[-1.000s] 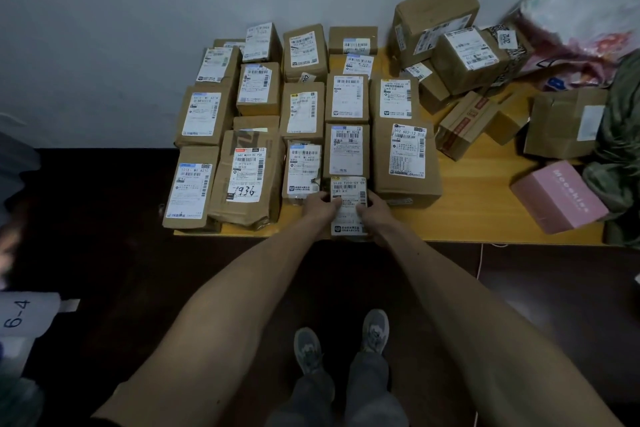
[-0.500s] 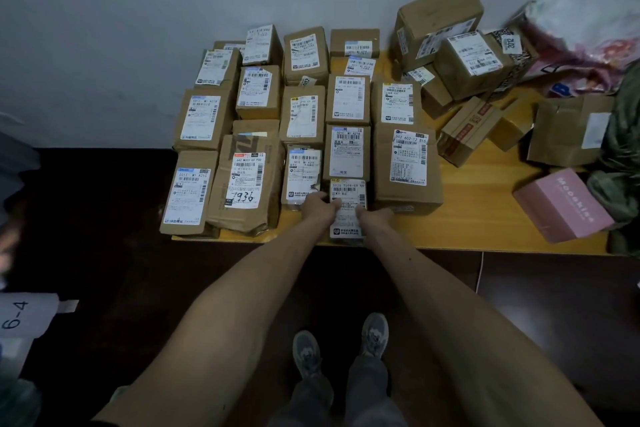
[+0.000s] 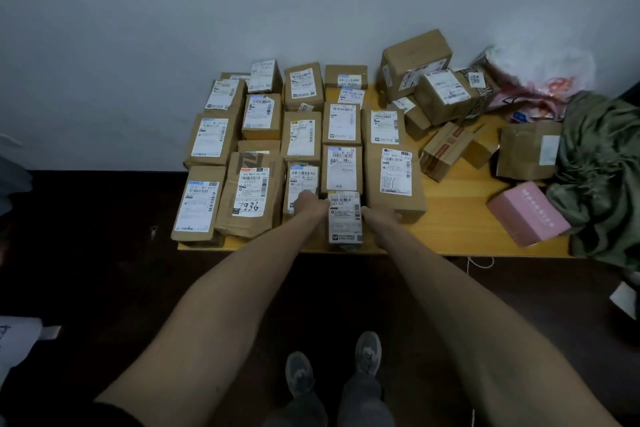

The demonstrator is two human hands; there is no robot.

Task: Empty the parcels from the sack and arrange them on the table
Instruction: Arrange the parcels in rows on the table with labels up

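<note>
Parcel rows point(image 3: 304, 135) on table point(image 3: 450, 232) left, loose boxes point(image 3: 446, 94) right, wall behind

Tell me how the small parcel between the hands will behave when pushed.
The small parcel looks boxy cardboard, so likely stiff, sliding whole. Lying flat, it should not tip or roll. Near end reaches the table edge; pulling back might drop it.

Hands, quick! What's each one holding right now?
Left hand: grips the small parcel by its left side.
Right hand: grips the same parcel's right side.
</note>
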